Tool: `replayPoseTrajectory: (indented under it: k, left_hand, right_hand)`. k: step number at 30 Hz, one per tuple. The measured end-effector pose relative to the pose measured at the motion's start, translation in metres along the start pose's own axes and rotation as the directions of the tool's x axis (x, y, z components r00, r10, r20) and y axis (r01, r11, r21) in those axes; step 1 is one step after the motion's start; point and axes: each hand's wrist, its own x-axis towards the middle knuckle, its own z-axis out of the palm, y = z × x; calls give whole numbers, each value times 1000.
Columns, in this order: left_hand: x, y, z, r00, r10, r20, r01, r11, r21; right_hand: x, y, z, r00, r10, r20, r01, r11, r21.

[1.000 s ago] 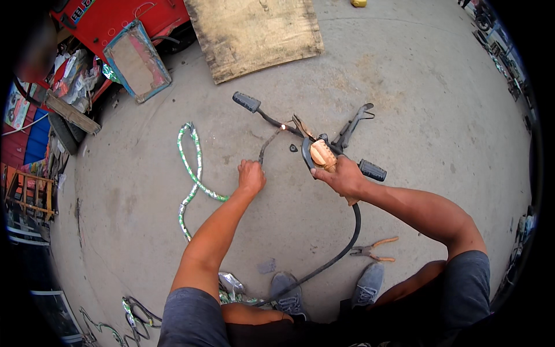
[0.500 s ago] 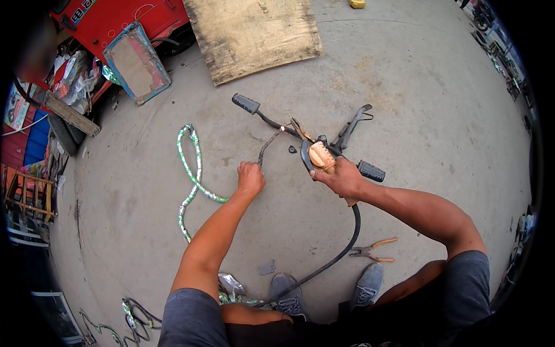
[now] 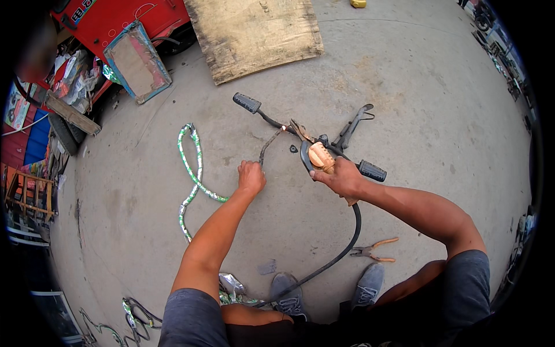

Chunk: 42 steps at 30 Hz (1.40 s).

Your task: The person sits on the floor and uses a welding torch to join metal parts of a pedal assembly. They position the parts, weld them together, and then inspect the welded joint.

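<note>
My left hand [image 3: 251,177] is closed round the lower end of a dark, slightly bent welding rod [image 3: 267,147]. The rod's pale tip lies right by the jaws of the welding electrode holder [image 3: 321,157]; I cannot tell whether they touch. My right hand [image 3: 344,178] grips that holder by its tan handle, and a thick black cable [image 3: 345,250] runs from it back toward my feet. Beneath and beyond the holder lies a black motorcycle footrest bar [image 3: 267,119] with ribbed rubber pegs [image 3: 372,170] and a side stand [image 3: 349,132]. The holder hides the bar's middle.
Pliers [image 3: 376,251] with orange handles lie by my right shoe [image 3: 368,284]. A green-and-silver wrapped cable [image 3: 199,162] loops on the concrete at left. Farther off are a wooden board [image 3: 254,37], a blue-framed panel [image 3: 137,62] and a red vehicle [image 3: 124,23].
</note>
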Motion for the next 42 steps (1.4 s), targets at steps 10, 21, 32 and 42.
replayPoseTrajectory:
  k: [10, 21, 32, 42]
  left_hand:
    - [-1, 0, 0, 1000, 6, 15, -6, 1000, 2]
    - [-3, 1, 1, 998, 51, -24, -51, 999, 8]
    - [-2, 5, 0, 1000, 25, 6, -25, 1000, -5]
    - [-2, 3, 3, 1000, 19, 13, -19, 1000, 18]
  right_hand:
    - [-4, -5, 0, 1000, -21, -20, 21, 1000, 8]
    - [2, -5, 1, 1000, -3, -8, 3, 1000, -26]
    - [-4, -14, 2, 996, -59, -70, 50, 991, -123]
    - [-6, -18, 3, 995, -58, -78, 47, 990, -133]
